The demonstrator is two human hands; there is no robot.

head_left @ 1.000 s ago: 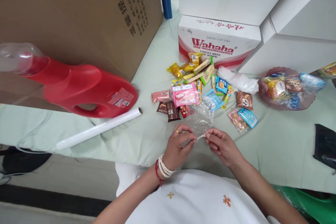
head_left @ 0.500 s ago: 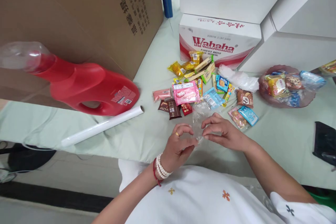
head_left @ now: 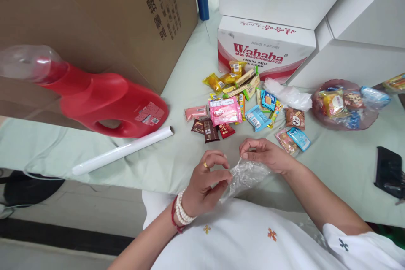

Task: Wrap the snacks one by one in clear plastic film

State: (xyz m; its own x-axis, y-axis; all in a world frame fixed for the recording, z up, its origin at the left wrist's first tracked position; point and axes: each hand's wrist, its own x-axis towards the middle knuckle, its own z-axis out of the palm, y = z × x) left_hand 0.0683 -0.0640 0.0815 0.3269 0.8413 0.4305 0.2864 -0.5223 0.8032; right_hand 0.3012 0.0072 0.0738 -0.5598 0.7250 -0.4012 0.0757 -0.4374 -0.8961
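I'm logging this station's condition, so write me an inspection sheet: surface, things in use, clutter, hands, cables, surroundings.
Surface: pale green cloth, creased.
Things in use: clear plastic bag, crumpled; wrapped snacks, loose beyond it.
Clutter: red bottle and white tube, left; pinkish bowl and dark phone-like object, right.
Left hand: fingertips at the bag; grip unclear.
Right hand: pinching the bag's edge.
Cables: pale cable, looped near the left front edge.
Surroundings: brown carton behind the bottle; white Wahaha box behind the snacks.

Snacks (head_left: 225,112), bowl (head_left: 368,120) on green cloth (head_left: 177,158)
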